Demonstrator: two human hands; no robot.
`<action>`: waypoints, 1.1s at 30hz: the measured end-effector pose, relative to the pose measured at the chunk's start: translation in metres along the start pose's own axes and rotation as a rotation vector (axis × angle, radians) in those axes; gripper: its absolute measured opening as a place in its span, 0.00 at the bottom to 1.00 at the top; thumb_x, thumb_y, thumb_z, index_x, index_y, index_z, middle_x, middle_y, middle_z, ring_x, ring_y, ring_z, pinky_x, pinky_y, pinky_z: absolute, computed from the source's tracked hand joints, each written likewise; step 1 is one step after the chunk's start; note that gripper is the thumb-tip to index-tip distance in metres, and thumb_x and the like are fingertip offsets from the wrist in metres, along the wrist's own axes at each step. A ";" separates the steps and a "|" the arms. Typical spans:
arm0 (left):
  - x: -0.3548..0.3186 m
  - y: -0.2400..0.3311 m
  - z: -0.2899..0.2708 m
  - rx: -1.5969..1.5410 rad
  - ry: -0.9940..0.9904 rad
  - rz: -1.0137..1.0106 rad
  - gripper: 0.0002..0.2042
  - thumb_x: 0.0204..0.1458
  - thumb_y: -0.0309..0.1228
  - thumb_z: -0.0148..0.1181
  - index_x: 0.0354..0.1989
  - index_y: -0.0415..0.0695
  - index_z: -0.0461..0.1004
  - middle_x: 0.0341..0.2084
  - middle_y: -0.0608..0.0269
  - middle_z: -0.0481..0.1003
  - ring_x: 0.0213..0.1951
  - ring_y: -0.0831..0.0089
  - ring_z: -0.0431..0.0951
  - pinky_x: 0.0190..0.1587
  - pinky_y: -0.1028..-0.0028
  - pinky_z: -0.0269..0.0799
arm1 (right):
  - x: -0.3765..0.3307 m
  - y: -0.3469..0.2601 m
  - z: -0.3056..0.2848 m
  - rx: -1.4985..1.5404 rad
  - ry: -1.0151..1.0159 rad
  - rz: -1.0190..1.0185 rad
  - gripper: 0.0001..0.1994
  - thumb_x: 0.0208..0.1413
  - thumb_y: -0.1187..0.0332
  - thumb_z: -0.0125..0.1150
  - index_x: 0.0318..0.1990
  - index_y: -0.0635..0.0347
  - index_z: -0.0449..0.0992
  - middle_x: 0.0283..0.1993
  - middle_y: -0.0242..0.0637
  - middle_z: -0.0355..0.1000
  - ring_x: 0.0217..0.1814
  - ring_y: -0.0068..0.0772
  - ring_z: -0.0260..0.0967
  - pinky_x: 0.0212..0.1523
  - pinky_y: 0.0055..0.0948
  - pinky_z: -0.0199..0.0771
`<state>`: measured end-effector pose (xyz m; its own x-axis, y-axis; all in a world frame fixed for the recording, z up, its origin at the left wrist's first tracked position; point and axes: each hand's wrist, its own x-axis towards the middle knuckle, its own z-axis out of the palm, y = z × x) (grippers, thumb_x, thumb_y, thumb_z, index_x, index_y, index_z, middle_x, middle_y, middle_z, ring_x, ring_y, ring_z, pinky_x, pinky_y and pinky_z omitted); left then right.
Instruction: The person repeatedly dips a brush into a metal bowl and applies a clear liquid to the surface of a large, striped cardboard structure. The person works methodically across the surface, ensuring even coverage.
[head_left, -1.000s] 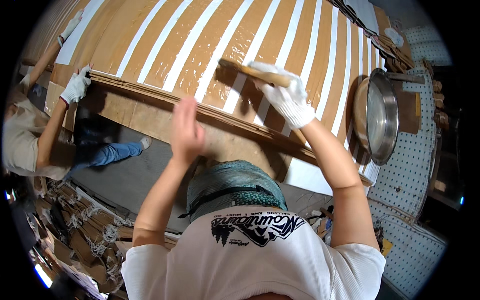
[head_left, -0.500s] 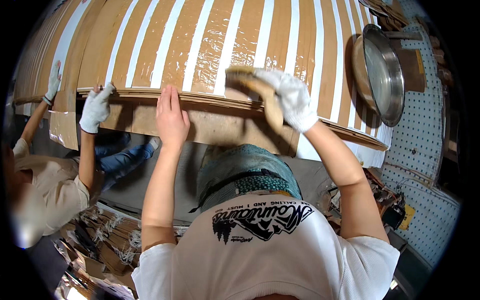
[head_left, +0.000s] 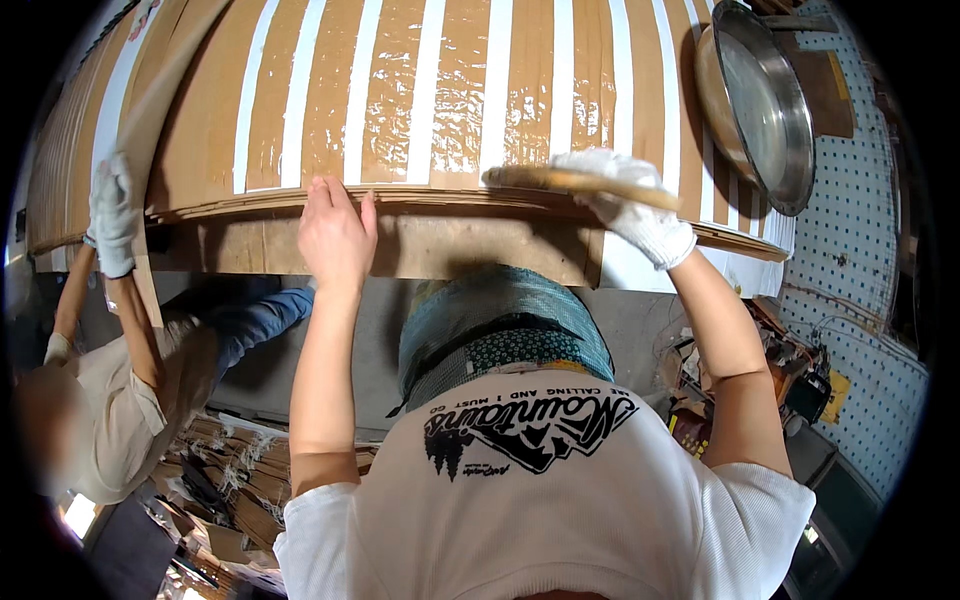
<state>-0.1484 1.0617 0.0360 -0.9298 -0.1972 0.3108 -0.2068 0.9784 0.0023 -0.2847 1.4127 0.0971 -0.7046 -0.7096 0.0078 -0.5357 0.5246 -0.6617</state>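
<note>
White-gloved, my right hand (head_left: 640, 217) grips a wooden brush (head_left: 572, 181); my bare left hand (head_left: 338, 236), fingers close together, touches the front edge of stacked cardboard (head_left: 325, 130)

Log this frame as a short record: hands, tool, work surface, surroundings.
Left hand: bare, fingers at the near edge of the cardboard sheets
Right hand: white-gloved, holding the tool
Tool: wooden-handled brush
Work surface: brown cardboard sheets striped white, glossy in patches
Right side: metal basin
Left side: co-worker, white-gloved
</note>
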 end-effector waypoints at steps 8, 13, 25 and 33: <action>0.014 0.016 -0.009 -0.004 -0.265 -0.085 0.37 0.55 0.52 0.60 0.55 0.21 0.69 0.54 0.27 0.71 0.58 0.43 0.72 0.57 0.57 0.71 | 0.037 -0.004 -0.045 -0.103 -0.200 0.346 0.14 0.52 0.58 0.66 0.41 0.58 0.84 0.46 0.49 0.79 0.47 0.38 0.78 0.48 0.37 0.77; 0.010 0.018 -0.005 0.013 -0.318 -0.068 0.42 0.52 0.54 0.62 0.58 0.19 0.66 0.57 0.22 0.67 0.60 0.38 0.70 0.60 0.55 0.68 | 0.149 0.016 -0.072 0.541 0.355 0.636 0.19 0.48 0.58 0.73 0.36 0.69 0.81 0.29 0.41 0.79 0.29 0.28 0.73 0.34 0.32 0.73; -0.002 0.026 0.036 -0.026 -0.700 -0.558 0.23 0.60 0.39 0.57 0.61 0.43 0.71 0.55 0.42 0.71 0.55 0.45 0.74 0.48 0.54 0.78 | 0.549 0.041 -0.035 0.396 0.476 0.469 0.24 0.51 0.52 0.62 0.45 0.65 0.79 0.44 0.53 0.79 0.48 0.52 0.78 0.51 0.40 0.76; -0.006 0.003 0.026 0.177 -0.313 0.052 0.33 0.58 0.51 0.57 0.52 0.24 0.71 0.49 0.28 0.74 0.49 0.41 0.78 0.40 0.58 0.79 | 0.493 0.245 -0.152 0.666 0.714 0.547 0.15 0.49 0.65 0.69 0.42 0.63 0.77 0.38 0.36 0.77 0.37 0.29 0.73 0.39 0.33 0.75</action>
<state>-0.1511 1.0644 0.0090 -0.9830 -0.1834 -0.0001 -0.1804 0.9672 -0.1790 -0.8338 1.2633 0.0532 -0.9891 0.0848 -0.1201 0.1335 0.1754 -0.9754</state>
